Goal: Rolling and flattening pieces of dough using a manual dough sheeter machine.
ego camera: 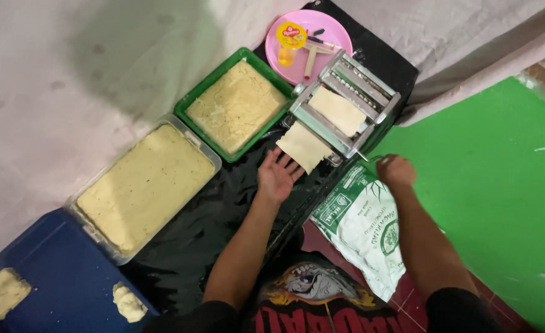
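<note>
L hand open, palm up under thin dough sheet exiting pasta roller — R hand fisted on crank; sheet prob soft, tears easily — support flat from below.

Home floor food-prep spot: pasta roller, dough trays, flour bag, plastic sheet.

Single head cam, looking almost straight down from above the seated person, fairly close; forearms entering from bottom edge, pasta roller sitting upper centre. No second view overlapping.
</note>
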